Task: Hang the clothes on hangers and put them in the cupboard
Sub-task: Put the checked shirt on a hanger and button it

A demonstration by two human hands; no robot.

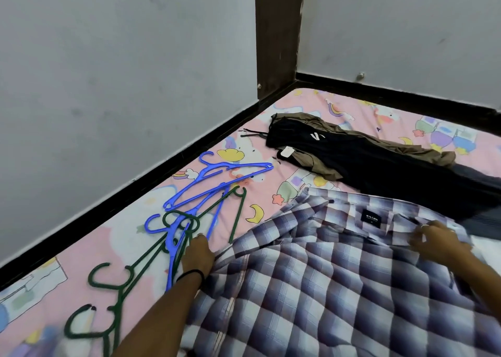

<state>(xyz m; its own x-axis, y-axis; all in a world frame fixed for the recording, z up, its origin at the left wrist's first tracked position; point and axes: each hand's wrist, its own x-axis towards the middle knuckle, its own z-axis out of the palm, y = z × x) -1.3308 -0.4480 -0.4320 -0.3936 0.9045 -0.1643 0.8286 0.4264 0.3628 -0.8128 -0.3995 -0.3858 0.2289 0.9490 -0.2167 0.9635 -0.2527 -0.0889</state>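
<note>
Head view: both hands, left (197, 256) on hangers (173, 237), right (436, 238) on checked shirt (325, 275).

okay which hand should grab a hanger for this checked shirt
Left. The left hand already touches the tangled blue and green plastic hangers, while the right hand holds the purple-and-white checked shirt near its collar.

Two bare forearms, no sleeves; black band (189, 275) around the left wrist; silver ring (425, 225) on the right hand (433, 241).
</note>
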